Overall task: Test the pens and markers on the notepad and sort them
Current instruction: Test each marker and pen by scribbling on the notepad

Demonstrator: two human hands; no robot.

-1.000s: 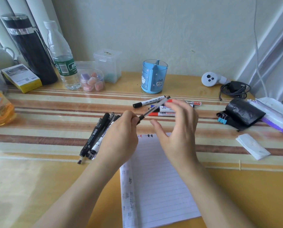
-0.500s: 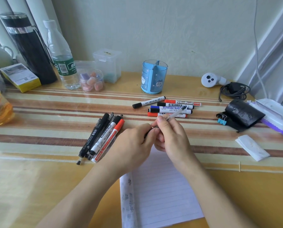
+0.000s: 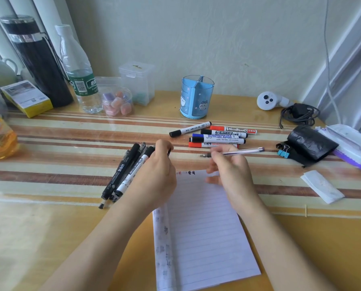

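A lined notepad (image 3: 204, 227) lies in front of me, with small writing at its top edge. My right hand (image 3: 230, 166) holds a thin clear pen (image 3: 244, 151) above the pad's top, its bare tip pointing left. My left hand (image 3: 156, 171) is curled and grips a small black pen cap (image 3: 169, 151). A bunch of black pens and markers (image 3: 125, 171) lies left of the pad, partly under my left hand. Several whiteboard markers (image 3: 219, 136) lie in a row beyond the pad.
A blue divided pen holder (image 3: 196, 99) stands behind the markers. Bottles, a black flask (image 3: 39, 61) and clear boxes line the back left. A black pouch (image 3: 309, 143), binder clips, a wipes pack, folded paper (image 3: 322, 186) and a charger cable sit at right.
The hands were together on the capped pen; they have pulled apart. The right hand now holds the uncapped pen to the right, the left keeps the cap.
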